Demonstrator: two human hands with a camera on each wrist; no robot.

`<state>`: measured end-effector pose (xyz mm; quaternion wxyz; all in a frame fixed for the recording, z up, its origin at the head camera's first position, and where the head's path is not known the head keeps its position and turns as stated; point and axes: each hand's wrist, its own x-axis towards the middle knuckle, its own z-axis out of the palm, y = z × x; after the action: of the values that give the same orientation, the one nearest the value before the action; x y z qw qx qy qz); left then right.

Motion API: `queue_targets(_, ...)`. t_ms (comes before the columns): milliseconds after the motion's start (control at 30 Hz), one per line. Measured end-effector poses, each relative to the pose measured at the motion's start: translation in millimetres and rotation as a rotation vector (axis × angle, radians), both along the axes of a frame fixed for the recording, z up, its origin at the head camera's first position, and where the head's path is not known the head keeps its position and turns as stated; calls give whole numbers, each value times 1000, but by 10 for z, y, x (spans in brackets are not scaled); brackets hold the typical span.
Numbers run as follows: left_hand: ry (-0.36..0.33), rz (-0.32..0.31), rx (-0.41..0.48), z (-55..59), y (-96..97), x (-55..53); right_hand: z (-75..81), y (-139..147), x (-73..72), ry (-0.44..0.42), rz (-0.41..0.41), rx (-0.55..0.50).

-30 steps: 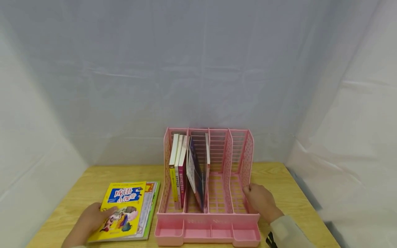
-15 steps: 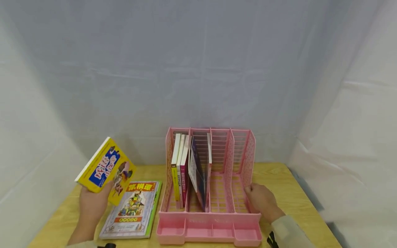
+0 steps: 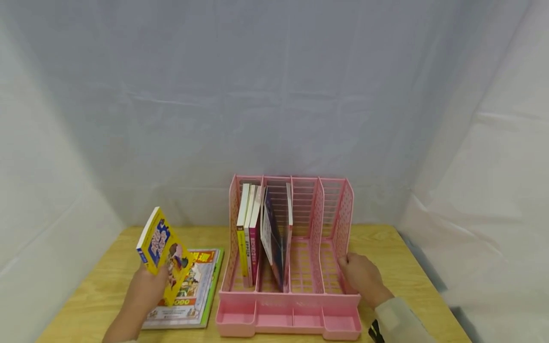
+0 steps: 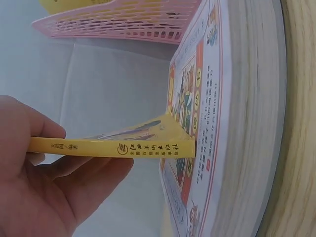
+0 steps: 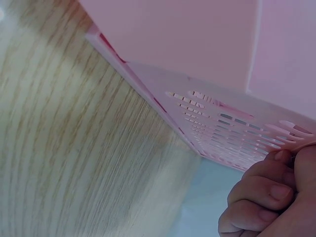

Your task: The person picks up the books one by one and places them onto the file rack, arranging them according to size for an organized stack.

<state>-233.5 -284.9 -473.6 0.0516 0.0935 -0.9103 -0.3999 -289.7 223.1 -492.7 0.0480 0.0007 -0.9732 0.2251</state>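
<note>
Book (image 3: 177, 261) pinched in left hand (image 3: 146, 287), wide gap to pink rack (image 3: 289, 301) — right hand (image 3: 361, 275) curled round its edge

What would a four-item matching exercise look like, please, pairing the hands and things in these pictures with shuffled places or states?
1. Left hand
2. Right hand
3. Pink organizer
4. Book with red title band

A. Lies flat, left of the organizer
B. Grips the organizer's right side
C. Has three books in its leftmost compartment
D. Holds a yellow book

Pairs: 1-D, 2-B, 3-C, 4-A
</note>
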Motion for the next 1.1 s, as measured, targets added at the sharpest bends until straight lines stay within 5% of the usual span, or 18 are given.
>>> queue_targets(300,-53,5,-47,-13,70,30,-17,-14,-15,-17,-7,3)
queue_targets(1100,-25,13,-49,-26,123,5,18,-18,6,3,4,15)
